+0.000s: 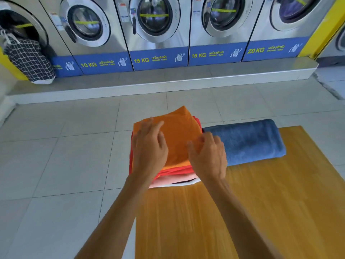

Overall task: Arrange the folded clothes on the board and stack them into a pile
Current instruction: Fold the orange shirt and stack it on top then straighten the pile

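Note:
A pile of folded clothes sits at the far left corner of the wooden board point(242, 212). Its top piece is an orange folded garment point(179, 131); red point(175, 170), pink point(175, 179) and white layers show beneath it. My left hand point(149, 148) lies flat on the orange garment's left side, fingers spread. On the garment's right edge rests my right hand point(209, 156), its fingers curled over the fabric. A folded blue towel point(248, 141) lies on the board just right of the pile, touching it.
A row of front-loading washing machines point(155, 25) stands on a raised step point(149, 85) at the back. A black-and-white checked bag point(29, 60) hangs at the far left. Grey tiled floor point(65, 156) surrounds the board on the left and behind.

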Available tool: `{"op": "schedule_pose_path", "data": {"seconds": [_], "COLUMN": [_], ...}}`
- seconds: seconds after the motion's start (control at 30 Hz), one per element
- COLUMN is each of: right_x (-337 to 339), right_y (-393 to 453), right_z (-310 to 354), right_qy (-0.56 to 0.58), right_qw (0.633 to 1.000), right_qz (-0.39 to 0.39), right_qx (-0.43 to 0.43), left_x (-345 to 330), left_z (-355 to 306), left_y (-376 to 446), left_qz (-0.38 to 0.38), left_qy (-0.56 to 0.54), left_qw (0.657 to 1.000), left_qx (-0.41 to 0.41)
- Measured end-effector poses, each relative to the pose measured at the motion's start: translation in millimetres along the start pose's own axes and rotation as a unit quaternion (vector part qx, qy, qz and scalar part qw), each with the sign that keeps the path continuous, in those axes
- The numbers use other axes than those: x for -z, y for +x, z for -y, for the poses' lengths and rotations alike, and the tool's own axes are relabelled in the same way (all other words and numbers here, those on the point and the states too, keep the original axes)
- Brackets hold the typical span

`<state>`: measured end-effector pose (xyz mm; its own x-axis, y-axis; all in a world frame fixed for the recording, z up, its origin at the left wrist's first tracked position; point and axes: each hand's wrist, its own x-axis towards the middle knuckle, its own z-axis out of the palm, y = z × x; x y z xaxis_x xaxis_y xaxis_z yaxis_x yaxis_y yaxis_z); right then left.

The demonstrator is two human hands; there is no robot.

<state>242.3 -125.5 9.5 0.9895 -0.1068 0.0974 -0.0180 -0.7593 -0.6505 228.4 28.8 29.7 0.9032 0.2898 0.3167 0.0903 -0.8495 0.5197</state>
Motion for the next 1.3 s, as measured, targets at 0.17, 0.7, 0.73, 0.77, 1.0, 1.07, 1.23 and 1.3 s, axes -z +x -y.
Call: {"op": "schedule_pose_path", "data": {"seconds": [0.17, 0.7, 0.73, 0.77, 1.0, 1.07, 1.23, 1.3], "right_x": [2, 1, -2, -7, 9, 11, 7, 10], "right_y": [-22, -11, -7, -3, 22, 18, 6, 8], "right_z": [-24, -36, -32, -30, -15, -20, -34, -35], "right_qy": [0.028, 0.181, 0.163, 0.136, 0.238, 0.282, 0.181, 0.157], "right_qw": [0.989, 0.973, 0.980, 0.986, 0.954, 0.922, 0.953, 0.965], "right_qz": [0.063, 0.001, 0.000, 0.021, 0.121, 0.190, 0.195, 0.178], "right_qx": [-0.131, -0.144, -0.116, -0.094, -0.137, -0.186, -0.148, -0.115], "left_x": [-81, -118, -119, -118, -106, -104, -110, -112], "left_z": [-23, -15, -15, -14, -20, -21, -32, -42], "left_y": [42, 53, 53, 53, 58, 67, 82, 89], "left_qz": [0.163, 0.133, 0.131, 0.128, 0.162, 0.198, 0.206, 0.186], "left_qy": [0.050, 0.094, 0.089, 0.085, 0.037, 0.034, 0.122, 0.134], "left_qw": [0.984, 0.986, 0.987, 0.988, 0.984, 0.977, 0.965, 0.964], "left_qx": [-0.053, 0.017, 0.018, 0.019, 0.056, 0.076, 0.106, 0.137]}}
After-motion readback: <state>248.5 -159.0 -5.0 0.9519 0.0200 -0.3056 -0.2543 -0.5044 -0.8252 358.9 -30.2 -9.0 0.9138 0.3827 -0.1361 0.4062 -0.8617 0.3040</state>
